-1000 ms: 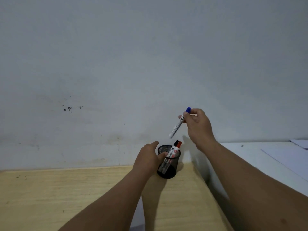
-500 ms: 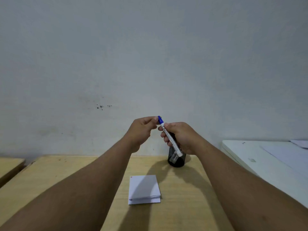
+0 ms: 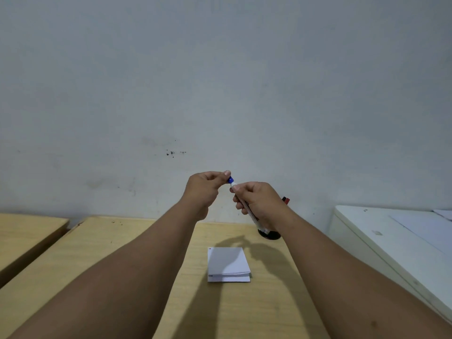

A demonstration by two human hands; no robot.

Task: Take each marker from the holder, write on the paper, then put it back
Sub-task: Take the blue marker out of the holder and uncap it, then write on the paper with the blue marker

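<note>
My right hand (image 3: 261, 201) grips the white barrel of a blue marker (image 3: 254, 217), held slanted above the wooden desk (image 3: 122, 253). My left hand (image 3: 204, 188) pinches its blue cap (image 3: 230, 179) at the upper end. The black mesh holder (image 3: 270, 234) stands behind my right wrist, mostly hidden. A red-capped marker (image 3: 286, 199) pokes out above it. A small folded white paper (image 3: 228, 264) lies flat on the desk, below and between my hands.
A grey wall rises right behind the desk. A white cabinet top (image 3: 391, 243) with loose sheets adjoins the desk on the right. A second wooden desk (image 3: 27, 233) stands at the left, across a narrow gap.
My right hand lifted the blue marker from the holder and turned its cap end toward the left. My left hand left the holder and took hold of the cap. My view tilted down and the paper came into sight.
</note>
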